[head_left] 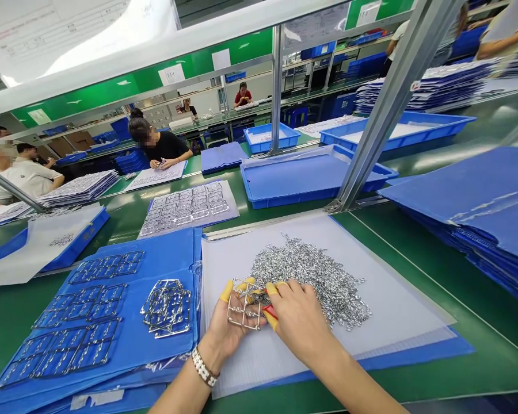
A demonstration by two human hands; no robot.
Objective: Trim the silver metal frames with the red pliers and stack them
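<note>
My left hand (232, 319) holds up a small silver sprue frame (244, 321) with tiny parts on its bars; yellow covers sit on some fingertips. In my right hand (300, 319), also with yellow fingertip covers, are red-handled nippers (269, 311), their jaws at the frame's right side and partly hidden by fingers. Behind both hands a wide heap of small silver pieces (306, 270) lies on a white sheet (388, 299). Left of my left hand, a pile of similar frames (167, 307) rests on blue sheets (133, 345).
Rows of larger frames (84, 302) lie at the left. Beyond the white sheet stand a blue tray (293, 192) and a slanting metal post (384, 115). Stacked blue sheets (479, 195) are at the right. A person in black (168, 146) works across the bench.
</note>
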